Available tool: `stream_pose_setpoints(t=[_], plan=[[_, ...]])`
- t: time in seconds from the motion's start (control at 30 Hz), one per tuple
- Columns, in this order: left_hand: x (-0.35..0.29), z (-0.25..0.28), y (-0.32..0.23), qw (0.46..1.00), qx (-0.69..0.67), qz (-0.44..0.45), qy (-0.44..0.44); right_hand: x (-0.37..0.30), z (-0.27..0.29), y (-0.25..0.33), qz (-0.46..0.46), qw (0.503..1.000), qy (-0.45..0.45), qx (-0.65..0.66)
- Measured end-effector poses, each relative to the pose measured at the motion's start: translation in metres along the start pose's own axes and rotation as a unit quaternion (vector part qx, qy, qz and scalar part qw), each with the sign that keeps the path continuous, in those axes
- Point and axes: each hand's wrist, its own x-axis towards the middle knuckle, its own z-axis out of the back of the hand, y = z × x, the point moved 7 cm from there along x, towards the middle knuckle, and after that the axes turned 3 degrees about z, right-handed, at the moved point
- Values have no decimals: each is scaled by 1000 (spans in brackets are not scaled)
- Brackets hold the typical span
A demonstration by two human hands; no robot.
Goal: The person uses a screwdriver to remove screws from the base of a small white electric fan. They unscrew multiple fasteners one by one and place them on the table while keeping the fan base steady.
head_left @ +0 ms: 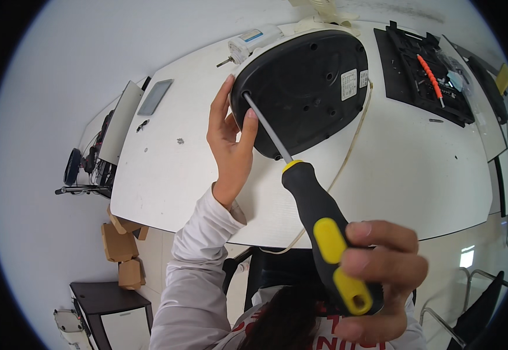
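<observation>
A rounded black base (292,87), apparently of an appliance, is tilted up on the white table with its underside facing me. Screw holes, several of them, run around its rim, and a white label sits at its right side. My left hand (230,149) grips its left edge, thumb on the underside beside the shaft. A screwdriver (312,198) with a black and yellow handle reaches up from the lower right, its tip inside a hole at the base's upper left. The fingers of my right hand (388,268) are closed around the handle's end.
A white cylindrical part with a metal shaft (254,42) lies behind the base. A pale cord (353,149) trails to the table's front edge. At right lies a black tool case (423,76) with an orange rod (430,79). A phone (156,97) rests at left.
</observation>
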Motion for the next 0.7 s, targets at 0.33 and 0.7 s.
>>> stream_pose_setpoints(t=[0.33,0.7], plan=[[-1,2,5,1000,8,4,9,6,2,0,21,1000,15,5],[-1,2,5,1000,7,-7,11,10,-6,3,16,996,-52,74]])
